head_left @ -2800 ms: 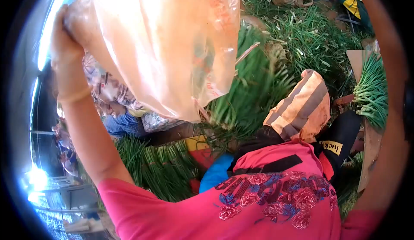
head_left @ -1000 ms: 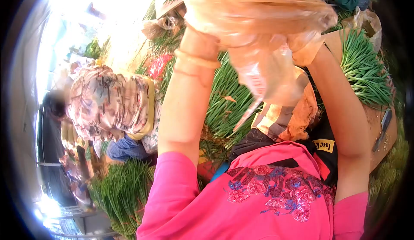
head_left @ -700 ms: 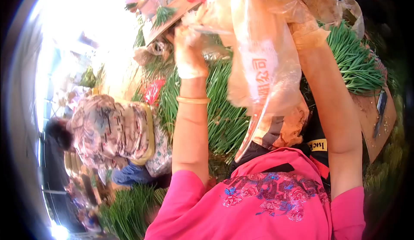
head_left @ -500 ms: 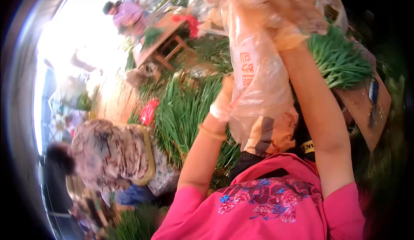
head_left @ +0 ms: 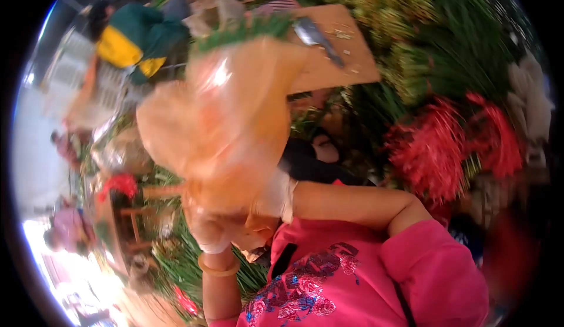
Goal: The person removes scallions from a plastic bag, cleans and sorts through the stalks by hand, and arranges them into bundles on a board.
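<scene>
Translucent orange plastic bag (head_left: 226, 112) and the two hands, head view. The bag lies beyond the hands, away from the pink shirt (head_left: 346, 274). Its long axis runs from a narrower, gathered end at the hands toward the wooden surface (head_left: 358, 71), leaning somewhat to the picture's right; its outline is blurred. In the picture the wide part overlaps the surface's near left corner; whether bag and surface touch cannot be told. Both hands are at the gathered end, so neither is plainly the nearer.

The left hand (head_left: 207, 228) is under the bag's lower left side, its forearm nearly upright in the picture, with a bangle (head_left: 218, 268) near the wrist. The right hand (head_left: 261, 203) enters from the opposite side, elbow bent and forearm nearly level; a pale band (head_left: 288, 200) rings its wrist. The forearms thus converge almost at right angles. Film and blur cover the fingers of both hands: whether they are spread or pinching the film cannot be told.

On the surface, a knife (head_left: 320, 42) lies aslant near the far edge, beside pale scraps (head_left: 343, 35); green stalks (head_left: 252, 29) stand behind the bag.
</scene>
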Action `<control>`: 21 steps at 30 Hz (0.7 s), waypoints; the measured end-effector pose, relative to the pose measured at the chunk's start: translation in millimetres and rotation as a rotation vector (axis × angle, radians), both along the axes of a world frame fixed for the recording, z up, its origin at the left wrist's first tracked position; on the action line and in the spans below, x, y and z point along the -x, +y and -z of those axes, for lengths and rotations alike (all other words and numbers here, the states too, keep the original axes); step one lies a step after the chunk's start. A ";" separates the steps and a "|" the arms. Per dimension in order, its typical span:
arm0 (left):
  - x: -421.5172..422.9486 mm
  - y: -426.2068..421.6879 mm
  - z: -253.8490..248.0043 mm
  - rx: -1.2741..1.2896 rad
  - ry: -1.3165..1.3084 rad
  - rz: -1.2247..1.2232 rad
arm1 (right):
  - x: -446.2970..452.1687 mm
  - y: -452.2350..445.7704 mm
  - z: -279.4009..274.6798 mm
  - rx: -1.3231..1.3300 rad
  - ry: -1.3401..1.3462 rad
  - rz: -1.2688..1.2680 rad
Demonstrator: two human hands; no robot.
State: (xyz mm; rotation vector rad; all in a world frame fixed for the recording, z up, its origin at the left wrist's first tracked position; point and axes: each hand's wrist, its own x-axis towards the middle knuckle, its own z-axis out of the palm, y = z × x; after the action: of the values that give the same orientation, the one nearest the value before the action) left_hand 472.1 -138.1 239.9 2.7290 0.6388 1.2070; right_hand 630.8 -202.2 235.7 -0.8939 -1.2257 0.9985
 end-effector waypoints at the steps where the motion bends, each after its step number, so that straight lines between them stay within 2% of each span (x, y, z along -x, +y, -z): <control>1: -28.6 -16.8 -10.3 0.592 -0.208 0.148 | -22.7 -7.1 1.0 -0.072 -0.208 0.209; 2: -53.0 -35.4 -19.1 1.194 -0.386 0.281 | -44.8 -21.4 -0.9 -0.071 -0.278 0.339; 3: -74.1 -50.2 -38.1 1.368 -0.322 0.424 | -68.5 -44.7 -7.4 -0.060 -0.232 0.449; 5: -97.0 -59.4 -42.0 1.592 -0.186 0.739 | -108.8 -104.4 -21.9 -0.075 -0.094 0.675; 6: -112.1 -72.8 -61.7 1.501 -0.044 0.904 | -126.1 -144.1 -31.2 -0.110 -0.033 0.809; 8: -136.7 -87.8 -78.8 1.275 0.020 1.187 | -149.0 -235.9 -51.3 -0.235 0.065 1.095; 10: -142.9 -102.4 -87.5 1.363 -0.104 1.175 | -159.9 -334.6 -67.7 -0.388 0.120 1.372; 11: -148.2 -95.6 -84.8 1.266 -0.103 1.192 | -160.4 -383.8 -73.8 -0.455 0.134 1.501; 12: -149.5 -92.1 -83.3 1.275 -0.097 1.212 | -157.4 -431.5 -75.8 -0.502 0.130 1.633; 14: -156.4 -84.2 -76.5 1.237 -0.036 1.053 | -149.5 -505.7 -60.1 -0.421 -0.011 1.949; 15: -160.3 -85.8 -72.4 1.243 -0.038 1.025 | -138.1 -526.5 -39.0 -0.137 -0.290 2.168; 17: -162.2 -81.6 -65.5 1.272 0.006 0.984 | -114.4 -567.9 2.9 0.646 -0.829 2.597; 19: -165.3 -81.2 -57.3 1.280 -0.024 0.919 | -110.0 -640.1 85.0 1.700 -1.705 2.292; 20: -163.9 -78.4 -55.7 1.257 -0.008 0.906 | -107.7 -667.7 127.1 2.225 -1.738 1.970; 21: -159.7 -71.9 -55.0 1.231 0.008 0.888 | -108.8 -706.2 180.3 2.253 -1.547 2.000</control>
State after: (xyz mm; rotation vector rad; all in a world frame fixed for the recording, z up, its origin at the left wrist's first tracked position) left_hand 631.8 -210.0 294.9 1.5849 0.0281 0.3320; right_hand 739.6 -908.4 55.4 2.2809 -0.7884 0.6262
